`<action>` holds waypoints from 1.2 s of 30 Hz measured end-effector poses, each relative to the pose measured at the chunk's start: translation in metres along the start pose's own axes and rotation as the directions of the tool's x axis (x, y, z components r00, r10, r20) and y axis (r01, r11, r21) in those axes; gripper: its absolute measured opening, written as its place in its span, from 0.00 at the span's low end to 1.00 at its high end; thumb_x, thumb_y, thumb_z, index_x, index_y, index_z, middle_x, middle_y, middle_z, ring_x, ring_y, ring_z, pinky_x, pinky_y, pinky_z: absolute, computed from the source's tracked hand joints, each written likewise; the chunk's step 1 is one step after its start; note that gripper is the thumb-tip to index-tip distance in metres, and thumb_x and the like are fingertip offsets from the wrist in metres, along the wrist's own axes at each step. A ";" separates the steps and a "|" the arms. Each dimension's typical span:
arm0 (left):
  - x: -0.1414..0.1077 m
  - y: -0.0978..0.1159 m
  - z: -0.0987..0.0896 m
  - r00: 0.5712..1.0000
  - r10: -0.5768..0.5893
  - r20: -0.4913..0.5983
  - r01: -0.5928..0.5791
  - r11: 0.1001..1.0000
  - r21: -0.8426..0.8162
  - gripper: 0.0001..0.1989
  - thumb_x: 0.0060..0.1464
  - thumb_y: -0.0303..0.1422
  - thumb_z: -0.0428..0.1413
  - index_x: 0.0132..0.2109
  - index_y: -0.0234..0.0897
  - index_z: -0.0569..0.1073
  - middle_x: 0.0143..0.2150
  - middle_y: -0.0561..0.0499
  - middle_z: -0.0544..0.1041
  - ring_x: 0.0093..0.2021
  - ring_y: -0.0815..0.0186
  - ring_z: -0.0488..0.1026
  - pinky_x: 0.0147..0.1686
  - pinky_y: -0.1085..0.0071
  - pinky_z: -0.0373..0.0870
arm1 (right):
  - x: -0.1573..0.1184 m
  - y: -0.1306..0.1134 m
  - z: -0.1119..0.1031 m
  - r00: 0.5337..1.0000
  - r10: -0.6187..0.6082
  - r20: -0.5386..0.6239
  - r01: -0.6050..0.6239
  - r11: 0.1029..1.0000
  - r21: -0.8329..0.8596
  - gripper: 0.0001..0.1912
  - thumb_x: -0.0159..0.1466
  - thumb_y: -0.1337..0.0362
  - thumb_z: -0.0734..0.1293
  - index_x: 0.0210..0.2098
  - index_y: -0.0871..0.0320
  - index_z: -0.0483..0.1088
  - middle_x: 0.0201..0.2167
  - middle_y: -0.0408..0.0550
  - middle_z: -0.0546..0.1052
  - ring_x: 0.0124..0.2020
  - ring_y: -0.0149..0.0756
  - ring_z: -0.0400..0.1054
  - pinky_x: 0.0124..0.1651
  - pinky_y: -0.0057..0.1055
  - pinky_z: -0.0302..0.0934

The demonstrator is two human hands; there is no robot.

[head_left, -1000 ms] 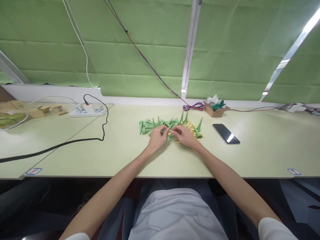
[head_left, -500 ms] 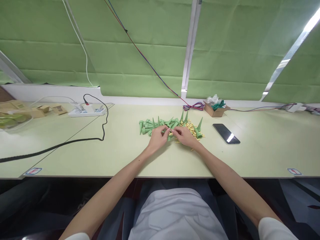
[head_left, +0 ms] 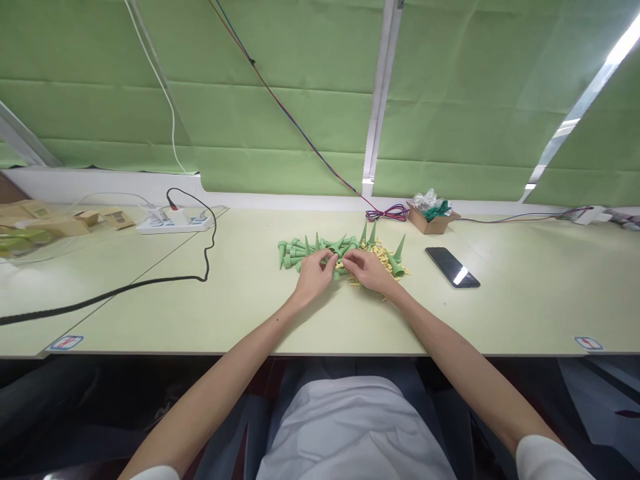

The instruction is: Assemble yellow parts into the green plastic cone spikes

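Note:
A heap of green plastic cones lies on the pale green table, with several cones standing upright at its right end. Small yellow pieces are scattered among them. My left hand pinches a green cone at the front of the heap. My right hand meets it fingertip to fingertip over the same cone, resting partly on the yellow pieces. What exactly sits between the fingertips is too small to tell.
A black phone lies right of the heap. A small cardboard box with plastic wrap and coiled wires sit behind. A black cable runs left to a white power strip. Cardboard pieces lie far left.
Both hands stay at the heap, with only small finger movements where they meet. A clear object at the far left shifted slightly.

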State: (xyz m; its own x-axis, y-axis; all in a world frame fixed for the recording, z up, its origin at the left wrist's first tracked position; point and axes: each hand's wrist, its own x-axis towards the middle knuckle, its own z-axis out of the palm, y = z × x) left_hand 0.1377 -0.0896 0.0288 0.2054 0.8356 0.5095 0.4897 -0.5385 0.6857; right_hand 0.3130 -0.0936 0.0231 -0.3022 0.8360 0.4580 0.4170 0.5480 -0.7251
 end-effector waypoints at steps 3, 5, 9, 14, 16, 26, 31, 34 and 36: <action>0.000 0.000 0.000 1.000 -0.005 0.012 0.005 1.000 -0.006 0.13 0.60 0.39 0.51 0.32 0.36 0.72 0.27 0.54 0.72 0.21 0.71 0.61 0.26 0.72 0.60 | 0.000 0.001 0.000 1.000 -0.002 0.007 0.002 1.000 -0.004 0.12 0.67 0.57 0.61 0.33 0.57 0.68 0.24 0.43 0.69 0.25 0.32 0.60 0.29 0.29 0.54; -0.001 0.001 0.000 1.000 -0.008 0.022 0.009 1.000 -0.013 0.14 0.60 0.40 0.51 0.32 0.36 0.72 0.26 0.54 0.71 0.21 0.71 0.60 0.25 0.72 0.59 | 0.000 0.001 0.001 1.000 -0.002 -0.004 0.002 1.000 -0.027 0.12 0.67 0.58 0.61 0.31 0.57 0.68 0.23 0.42 0.68 0.24 0.31 0.59 0.29 0.29 0.53; -0.001 0.001 0.000 0.999 -0.005 0.041 0.006 1.000 -0.021 0.15 0.60 0.41 0.50 0.31 0.36 0.72 0.27 0.54 0.71 0.21 0.72 0.60 0.25 0.72 0.59 | 0.001 0.001 0.000 1.000 -0.013 -0.016 0.011 0.996 -0.085 0.13 0.67 0.58 0.61 0.28 0.57 0.65 0.21 0.40 0.65 0.23 0.30 0.56 0.29 0.29 0.50; -0.002 0.002 0.000 0.998 0.006 0.055 -0.004 1.000 -0.031 0.15 0.61 0.40 0.50 0.32 0.36 0.72 0.27 0.54 0.71 0.22 0.72 0.61 0.26 0.73 0.59 | 0.001 0.003 0.001 1.000 -0.023 -0.021 0.020 0.989 -0.145 0.16 0.67 0.58 0.60 0.24 0.56 0.59 0.19 0.39 0.61 0.22 0.30 0.54 0.29 0.29 0.48; -0.002 0.002 0.000 0.998 0.021 0.059 -0.019 0.999 -0.027 0.15 0.61 0.39 0.50 0.32 0.36 0.72 0.28 0.53 0.72 0.23 0.71 0.62 0.26 0.73 0.59 | 0.001 0.004 0.001 0.999 -0.025 -0.020 0.021 0.985 -0.170 0.18 0.68 0.57 0.59 0.22 0.56 0.56 0.18 0.39 0.59 0.22 0.30 0.52 0.29 0.29 0.47; -0.002 0.001 0.000 0.996 0.052 0.068 -0.053 0.999 0.004 0.14 0.61 0.38 0.50 0.32 0.36 0.73 0.29 0.52 0.74 0.25 0.70 0.64 0.28 0.73 0.60 | 0.003 0.010 0.003 1.000 -0.008 0.010 0.010 0.982 -0.190 0.21 0.69 0.58 0.57 0.20 0.56 0.55 0.17 0.39 0.59 0.21 0.30 0.51 0.28 0.30 0.46; -0.001 0.002 0.000 0.998 0.016 0.059 -0.014 1.000 -0.028 0.14 0.61 0.40 0.50 0.32 0.36 0.72 0.28 0.53 0.72 0.22 0.71 0.62 0.26 0.73 0.60 | 0.003 0.010 0.003 0.999 -0.031 -0.018 0.027 0.982 -0.185 0.21 0.69 0.56 0.57 0.21 0.56 0.57 0.17 0.39 0.60 0.21 0.30 0.53 0.29 0.30 0.47; 0.000 0.002 -0.001 0.999 -0.035 0.031 0.036 0.998 -0.044 0.14 0.59 0.41 0.51 0.31 0.36 0.71 0.25 0.55 0.69 0.20 0.72 0.60 0.25 0.73 0.59 | 0.002 0.006 0.002 0.998 -0.052 -0.021 0.047 0.984 -0.174 0.20 0.70 0.55 0.57 0.22 0.56 0.57 0.19 0.39 0.60 0.22 0.30 0.53 0.29 0.29 0.48; 0.001 0.001 -0.001 0.998 -0.052 0.019 0.053 0.997 -0.057 0.14 0.59 0.41 0.52 0.31 0.36 0.70 0.24 0.55 0.68 0.21 0.71 0.61 0.24 0.73 0.59 | 0.001 0.004 0.001 0.998 -0.062 0.002 0.062 0.988 -0.142 0.19 0.70 0.56 0.57 0.24 0.56 0.59 0.20 0.40 0.63 0.23 0.30 0.55 0.31 0.29 0.49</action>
State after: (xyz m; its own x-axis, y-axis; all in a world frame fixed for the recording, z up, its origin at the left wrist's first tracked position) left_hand 0.1376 -0.0895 0.0305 0.1953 0.8646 0.4630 0.4511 -0.4984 0.7404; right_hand 0.3136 -0.0908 0.0206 -0.3295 0.8001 0.5012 0.5149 0.5973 -0.6149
